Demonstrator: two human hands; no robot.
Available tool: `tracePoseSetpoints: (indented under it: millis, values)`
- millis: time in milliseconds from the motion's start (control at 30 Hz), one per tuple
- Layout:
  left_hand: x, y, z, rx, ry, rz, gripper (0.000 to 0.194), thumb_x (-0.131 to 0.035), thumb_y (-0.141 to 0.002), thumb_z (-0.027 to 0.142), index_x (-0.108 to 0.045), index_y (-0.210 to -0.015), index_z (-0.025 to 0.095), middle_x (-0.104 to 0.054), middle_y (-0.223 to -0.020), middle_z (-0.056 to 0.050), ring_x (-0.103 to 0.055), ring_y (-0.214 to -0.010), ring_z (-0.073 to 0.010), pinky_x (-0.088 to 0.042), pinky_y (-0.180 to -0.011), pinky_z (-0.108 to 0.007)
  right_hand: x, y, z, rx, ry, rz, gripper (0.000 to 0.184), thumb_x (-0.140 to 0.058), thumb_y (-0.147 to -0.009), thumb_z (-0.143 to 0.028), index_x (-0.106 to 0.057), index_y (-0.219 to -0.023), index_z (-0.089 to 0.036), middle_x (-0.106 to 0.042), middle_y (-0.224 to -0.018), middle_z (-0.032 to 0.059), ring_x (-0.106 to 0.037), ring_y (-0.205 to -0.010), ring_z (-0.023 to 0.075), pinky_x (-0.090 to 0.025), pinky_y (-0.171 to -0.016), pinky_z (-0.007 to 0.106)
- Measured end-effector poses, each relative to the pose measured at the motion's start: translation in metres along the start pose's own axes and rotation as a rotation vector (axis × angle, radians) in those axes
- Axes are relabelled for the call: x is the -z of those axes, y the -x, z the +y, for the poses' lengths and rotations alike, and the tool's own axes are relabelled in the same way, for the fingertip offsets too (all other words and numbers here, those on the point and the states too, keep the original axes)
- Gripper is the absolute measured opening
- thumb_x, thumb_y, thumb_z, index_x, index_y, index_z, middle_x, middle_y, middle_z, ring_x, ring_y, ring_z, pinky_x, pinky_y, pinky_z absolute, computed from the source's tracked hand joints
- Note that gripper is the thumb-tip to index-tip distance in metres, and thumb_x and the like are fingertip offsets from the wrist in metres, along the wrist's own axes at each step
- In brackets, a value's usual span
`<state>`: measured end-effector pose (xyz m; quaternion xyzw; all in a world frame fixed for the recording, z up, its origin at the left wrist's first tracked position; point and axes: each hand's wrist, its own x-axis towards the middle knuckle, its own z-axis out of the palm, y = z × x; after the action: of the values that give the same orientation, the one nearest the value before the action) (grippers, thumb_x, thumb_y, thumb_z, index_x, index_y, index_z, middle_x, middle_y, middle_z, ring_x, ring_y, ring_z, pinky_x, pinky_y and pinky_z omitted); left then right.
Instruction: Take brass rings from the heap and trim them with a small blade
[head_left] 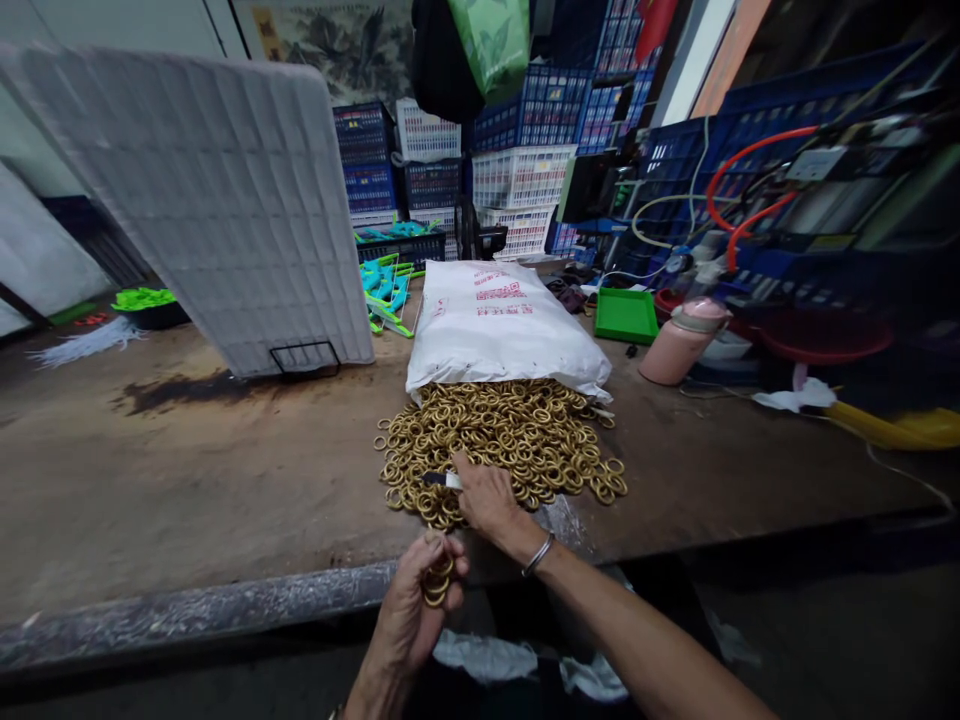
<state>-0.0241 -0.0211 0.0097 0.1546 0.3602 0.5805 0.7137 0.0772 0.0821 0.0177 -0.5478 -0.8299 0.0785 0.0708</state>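
Note:
Several gold-coloured rings [437,583] are in my left hand [409,610], its fingers closed around them just off the table's front edge. My right hand [491,502], with a metal bangle [538,555] on the wrist, grips a slim knife-like tool [442,481] with a dark end and a white part. That tool points left, over the front of a large heap of the same rings [510,432]. The heap spreads from the mouth of a white sack [499,320] with red print, which lies on its side on the table.
A pale ribbed panel [217,210] stands upright in a black wire stand [304,357] at left. On the right are a green tray [626,315], a pink bottle [684,340] and a machine with orange hoses [720,195]. Stacked crates [525,175] fill the back.

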Motion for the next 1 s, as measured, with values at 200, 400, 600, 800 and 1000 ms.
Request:
tracePoseSetpoints:
  millis: [200,400,600,800,1000]
  values:
    - [-0.007,-0.011,-0.002,-0.107,-0.109,0.091,0.024,-0.068,-0.066,0.033,-0.052,-0.073,0.016,-0.052,-0.063,0.003,-0.05,-0.052,-0.0084,-0.032,-0.036,-0.015,0.002,0.01,0.01,-0.035,-0.522,0.127,0.01,-0.04,-0.077,-0.017,-0.047,-0.083,-0.018,-0.056,-0.068,0.001,-0.052,-0.062,0.0128,-0.032,-0.057,0.022]
    - [-0.017,-0.016,-0.011,-0.182,-0.311,0.159,0.033,-0.066,-0.066,0.041,-0.055,-0.087,0.017,-0.053,-0.058,0.005,-0.038,-0.039,-0.0037,-0.025,-0.033,-0.014,0.006,0.039,0.003,-0.133,-1.215,-0.004,0.013,-0.043,-0.078,-0.032,-0.042,-0.075,-0.019,-0.043,-0.054,-0.0067,-0.041,-0.048,0.0082,-0.035,-0.05,0.02]
    - [-0.013,-0.021,-0.014,-0.296,-0.556,0.192,0.021,-0.058,-0.073,0.036,-0.06,-0.071,0.015,-0.056,-0.057,0.003,-0.045,-0.046,-0.0063,-0.035,-0.046,-0.017,0.008,0.049,0.008,-0.158,-1.252,-0.033,0.017,-0.048,-0.075,-0.034,-0.045,-0.069,-0.019,-0.045,-0.052,-0.0063,-0.042,-0.049,0.0081,-0.036,-0.051,0.02]
    - [-0.007,-0.023,-0.017,-0.598,-0.913,0.164,0.013,-0.058,-0.072,0.028,-0.066,-0.074,0.018,-0.065,-0.073,-0.003,-0.057,-0.074,-0.0173,-0.041,-0.073,-0.026,0.006,0.046,0.016,-0.135,-1.027,0.036,0.021,-0.048,-0.074,-0.035,-0.044,-0.061,-0.019,-0.043,-0.056,-0.0053,-0.04,-0.054,0.0086,-0.032,-0.052,0.02]
    - [-0.019,-0.022,-0.018,-0.365,-0.727,0.141,0.02,-0.058,-0.072,0.036,-0.061,-0.074,0.016,-0.055,-0.059,0.002,-0.047,-0.051,-0.0097,-0.036,-0.05,-0.019,-0.002,0.047,0.019,-0.156,-0.914,0.067,0.024,-0.045,-0.075,-0.032,-0.039,-0.057,-0.018,-0.039,-0.055,-0.0063,-0.035,-0.054,0.0077,-0.028,-0.051,0.019]
